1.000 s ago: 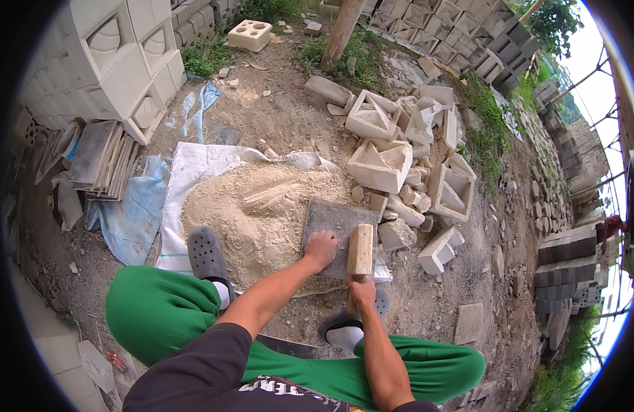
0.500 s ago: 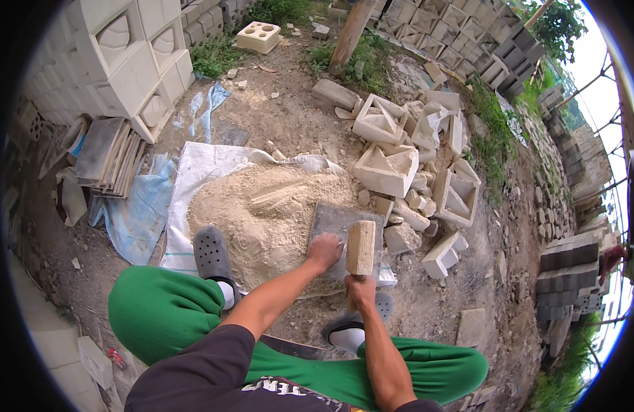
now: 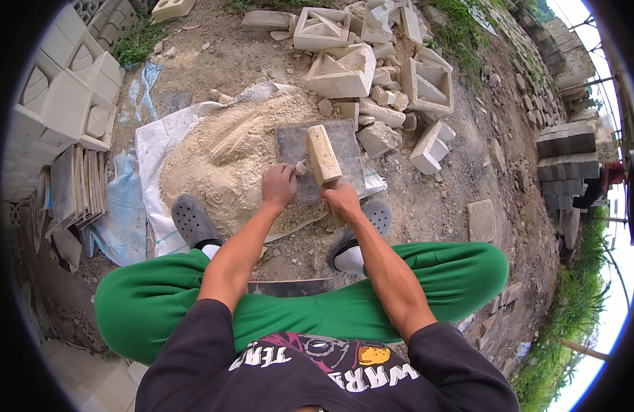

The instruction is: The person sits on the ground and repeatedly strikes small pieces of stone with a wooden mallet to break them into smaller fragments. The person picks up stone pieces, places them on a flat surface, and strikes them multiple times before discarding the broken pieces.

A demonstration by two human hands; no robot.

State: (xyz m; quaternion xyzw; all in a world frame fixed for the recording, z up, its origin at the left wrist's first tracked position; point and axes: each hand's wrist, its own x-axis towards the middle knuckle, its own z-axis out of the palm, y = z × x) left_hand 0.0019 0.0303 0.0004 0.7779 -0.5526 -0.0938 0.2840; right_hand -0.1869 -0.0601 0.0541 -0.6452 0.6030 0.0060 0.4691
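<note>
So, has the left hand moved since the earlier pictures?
Yes: judged against the dark slab, the left hand has shifted left, from over the slab's surface to its left edge.

Wooden mallet (image 3: 323, 154): handle partly hidden in right hand (image 3: 342, 199); head covers part of dark slab (image 3: 291, 141). Pale fragment (image 3: 301, 167) at left hand (image 3: 280, 184) fingertips too small to tell outline. Holed block (image 3: 171, 8) cut by top edge. Far-right reddish shape (image 3: 612, 174) blurred.
</note>
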